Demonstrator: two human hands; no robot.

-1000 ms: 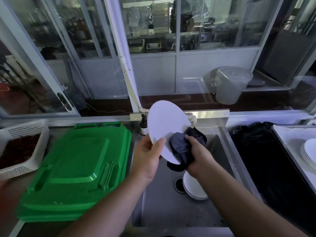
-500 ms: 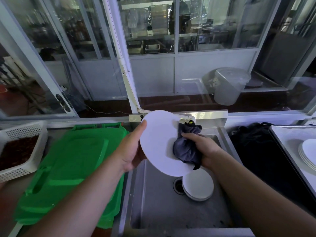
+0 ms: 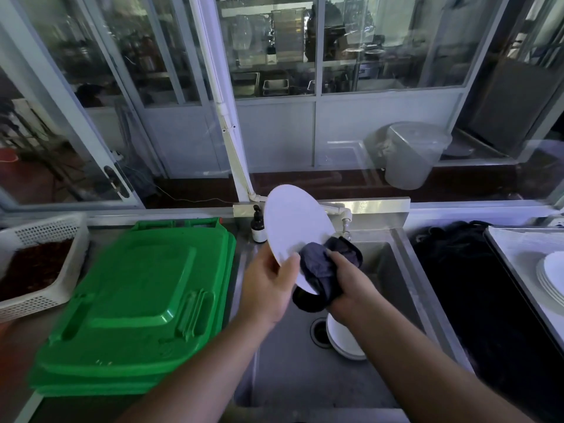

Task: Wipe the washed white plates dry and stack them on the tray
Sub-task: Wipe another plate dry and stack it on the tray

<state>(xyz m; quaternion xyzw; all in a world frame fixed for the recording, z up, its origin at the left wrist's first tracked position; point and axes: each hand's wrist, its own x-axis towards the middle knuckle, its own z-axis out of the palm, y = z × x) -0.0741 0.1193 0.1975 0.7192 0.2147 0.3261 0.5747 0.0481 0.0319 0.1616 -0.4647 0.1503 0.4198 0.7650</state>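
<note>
Above the steel sink (image 3: pixel 393 270) I hold a round white plate (image 3: pixel 294 222) tilted on edge. My left hand (image 3: pixel 268 285) grips its lower left rim, thumb on the face. My right hand (image 3: pixel 351 279) clutches a dark cloth (image 3: pixel 320 270) wrapped over the plate's lower right edge. More white plates (image 3: pixel 343 341) lie stacked in the sink bottom beside the drain (image 3: pixel 319 331), partly hidden by my right forearm. A stack of white plates (image 3: pixel 552 276) sits on the metal tray (image 3: pixel 515 248) at the far right.
A green plastic lid (image 3: pixel 137 306) covers the counter left of the sink. A white basket (image 3: pixel 61 288) of dark red stuff stands at the far left. A small dark bottle (image 3: pixel 258 225) and the tap (image 3: pixel 345 219) sit behind the sink. Black fabric (image 3: pixel 476 288) lies between sink and tray.
The cloth slid from the plate's upper right edge down to its lower right edge. My left hand shifted from the plate's left rim to its lower rim.
</note>
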